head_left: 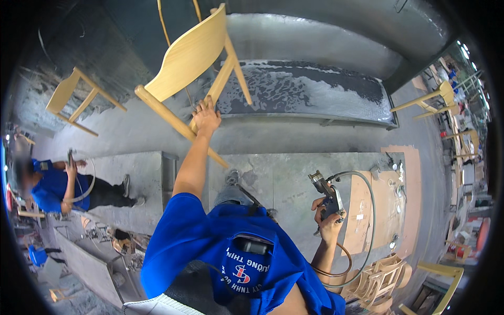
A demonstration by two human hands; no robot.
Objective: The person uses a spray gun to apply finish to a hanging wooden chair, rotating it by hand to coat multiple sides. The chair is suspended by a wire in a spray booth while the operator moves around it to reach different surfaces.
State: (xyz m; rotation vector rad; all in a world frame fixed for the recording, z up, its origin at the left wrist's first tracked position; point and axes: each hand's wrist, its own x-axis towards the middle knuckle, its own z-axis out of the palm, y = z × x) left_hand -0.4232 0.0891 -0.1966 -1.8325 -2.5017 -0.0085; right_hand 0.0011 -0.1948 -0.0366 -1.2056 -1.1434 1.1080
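A pale wooden chair frame [189, 58] with a curved backrest hangs in front of me, tilted. My left hand [207, 116] reaches forward and is closed over its lower crossbar; the underside of the grip is hidden. In my right hand [331, 223], on the right side of my body, is a spray gun [326, 191] with a metal head. Its nozzle end points up and away, apart from the chair frame. A grey-green hose [371, 210] loops from the gun round to the right, and a brown hose [347, 257] curves below my wrist.
Ahead lies a metal trough [310, 116] of dark, foamy liquid. Another chair frame [65, 94] hangs left, near a co-worker [58, 181] in blue. More frames [446, 94] hang right. Cardboard [367, 205] covers floor beside me; stacked wooden parts [378, 283] sit behind it.
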